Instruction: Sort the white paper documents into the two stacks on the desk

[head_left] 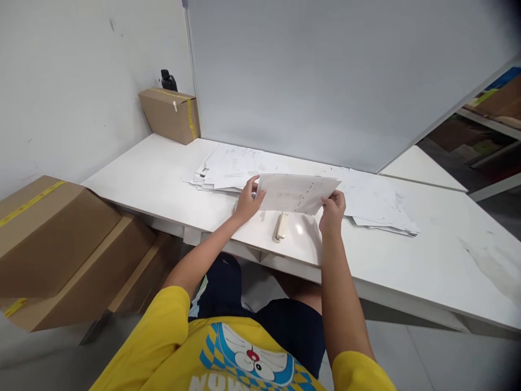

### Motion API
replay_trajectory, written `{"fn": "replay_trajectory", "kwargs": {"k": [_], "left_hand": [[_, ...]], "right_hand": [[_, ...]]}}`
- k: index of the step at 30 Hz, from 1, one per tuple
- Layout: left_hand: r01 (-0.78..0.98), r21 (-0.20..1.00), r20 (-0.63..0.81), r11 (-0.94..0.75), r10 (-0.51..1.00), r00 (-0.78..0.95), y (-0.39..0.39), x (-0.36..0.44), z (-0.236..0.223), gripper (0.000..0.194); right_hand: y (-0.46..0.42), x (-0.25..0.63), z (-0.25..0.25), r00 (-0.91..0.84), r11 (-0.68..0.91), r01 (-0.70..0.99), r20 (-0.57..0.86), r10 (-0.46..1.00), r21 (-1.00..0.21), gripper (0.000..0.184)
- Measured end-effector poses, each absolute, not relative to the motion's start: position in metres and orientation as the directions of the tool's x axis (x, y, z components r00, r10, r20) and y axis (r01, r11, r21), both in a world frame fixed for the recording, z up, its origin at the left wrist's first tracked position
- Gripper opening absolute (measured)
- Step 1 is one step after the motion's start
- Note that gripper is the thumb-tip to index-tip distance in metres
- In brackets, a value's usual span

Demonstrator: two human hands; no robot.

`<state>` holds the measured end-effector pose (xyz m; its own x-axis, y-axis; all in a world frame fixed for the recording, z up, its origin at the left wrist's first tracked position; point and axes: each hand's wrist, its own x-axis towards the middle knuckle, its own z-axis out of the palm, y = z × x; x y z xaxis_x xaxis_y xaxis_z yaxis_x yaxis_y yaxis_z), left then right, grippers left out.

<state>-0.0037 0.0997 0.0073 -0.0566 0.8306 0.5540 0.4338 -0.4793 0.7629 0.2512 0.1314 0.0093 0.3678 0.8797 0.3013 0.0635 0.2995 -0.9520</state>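
Both hands hold up a few sheets of printed paper (pixel 295 193) above the white table. My left hand (pixel 248 202) grips their left edge, thumb on the near face. At the right edge my right hand (pixel 332 210) pinches them between thumb and fingers. Below the papers a cream stapler (pixel 281 227) lies on the tabletop, touched by neither hand. A fanned stack of papers (pixel 232 168) is behind and to the left of my left hand. Another stack of papers (pixel 378 203) lies to the right of my right hand.
The white table (pixel 427 255) runs along a grey partition (pixel 309 81). A cardboard box (pixel 171 114) stands at its far left corner, with a black bottle (pixel 167 80) behind. Large cardboard boxes (pixel 52 233) are piled at the left. Shelves (pixel 492 127) stand at the far right.
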Motion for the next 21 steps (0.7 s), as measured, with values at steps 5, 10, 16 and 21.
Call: {"fn": "replay_trajectory", "kwargs": {"k": [5,10,16,21], "left_hand": [[0.392,0.774,0.53,-0.498,0.847,0.029,0.095,-0.001,0.003,0.048],[0.357,0.807,0.466,-0.47,0.879,0.103,0.091,0.004,-0.001,0.04],[0.382,0.812,0.432,-0.441,0.895,0.113,0.091,0.002,0.0,0.027],[0.447,0.724,0.492,-0.525,0.848,0.198,0.084,0.009,0.006,0.038]], "right_hand": [[0.123,0.25,0.006,0.369,0.268,0.05,0.267,0.89,-0.962,0.028],[0.122,0.237,0.001,0.366,0.233,-0.106,0.18,0.913,-0.967,0.024],[0.113,0.242,-0.004,0.325,0.156,-0.016,0.142,0.935,-0.988,0.023],[0.089,0.245,0.017,0.433,0.349,0.145,0.377,0.819,-0.926,0.032]]}}
